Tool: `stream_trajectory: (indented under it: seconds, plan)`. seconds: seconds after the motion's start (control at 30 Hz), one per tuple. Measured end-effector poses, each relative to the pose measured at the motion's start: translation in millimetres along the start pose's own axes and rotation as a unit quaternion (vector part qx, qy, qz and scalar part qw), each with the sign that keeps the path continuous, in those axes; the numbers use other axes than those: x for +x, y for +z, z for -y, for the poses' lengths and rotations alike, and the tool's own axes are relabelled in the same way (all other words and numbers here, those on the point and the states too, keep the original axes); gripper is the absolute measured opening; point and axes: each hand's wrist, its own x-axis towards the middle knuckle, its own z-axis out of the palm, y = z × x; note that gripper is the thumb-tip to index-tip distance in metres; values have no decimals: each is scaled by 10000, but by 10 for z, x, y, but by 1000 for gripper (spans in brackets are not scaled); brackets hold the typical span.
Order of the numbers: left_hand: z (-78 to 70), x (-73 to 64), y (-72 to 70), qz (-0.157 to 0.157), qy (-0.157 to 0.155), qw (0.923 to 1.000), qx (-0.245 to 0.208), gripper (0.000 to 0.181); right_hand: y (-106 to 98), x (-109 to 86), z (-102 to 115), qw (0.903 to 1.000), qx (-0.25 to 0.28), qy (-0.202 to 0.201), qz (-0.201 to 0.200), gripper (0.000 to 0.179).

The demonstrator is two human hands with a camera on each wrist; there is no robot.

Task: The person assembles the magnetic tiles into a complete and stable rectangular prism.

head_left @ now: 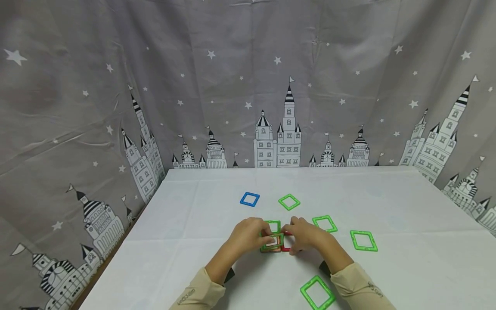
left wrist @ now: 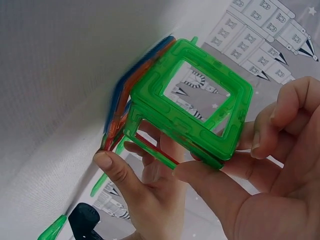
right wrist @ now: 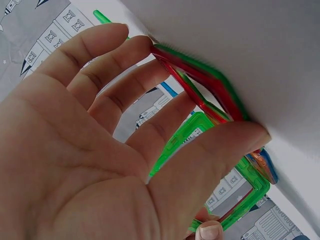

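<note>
In the head view my left hand (head_left: pixel 248 236) pinches a green square frame tile (head_left: pixel 283 241) between thumb and fingers. That tile stands tilted on the near side of a small cluster, with a second green frame tile (head_left: pixel 277 221) behind it. Orange and blue tile edges (left wrist: pixel 120 95) show along the cluster's base in the left wrist view. My right hand (head_left: pixel 306 234) holds a red frame tile (right wrist: pixel 210 90) on the cluster's right, thumb on one edge and fingers on the opposite one. A green edge lies beneath the red tile, against the white tabletop.
Loose on the white table (head_left: pixel 201 206) lie a blue frame tile (head_left: pixel 242 200) and a green one (head_left: pixel 284 206) behind the hands. More green tiles lie to the right (head_left: pixel 364 248) and nearer the front (head_left: pixel 307 296). A grey castle-print curtain (head_left: pixel 232 56) hangs behind the table.
</note>
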Motion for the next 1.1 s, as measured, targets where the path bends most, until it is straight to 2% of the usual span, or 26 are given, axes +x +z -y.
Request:
stream_trajectory:
  seconds: [0.37,0.83,1.1]
  plan:
    - [7,-8,-12,79,-3,10000,55,14,-5,-13,13,10000,8,-15,-12,51]
    - [-1,-11,-21,-204,471,9976,463,14,-10,-9,8,10000,19,52,17,51]
    - [6,-14,-28,-169,384,9979,501,14,-15,-19,15,10000,57,21,-12,51]
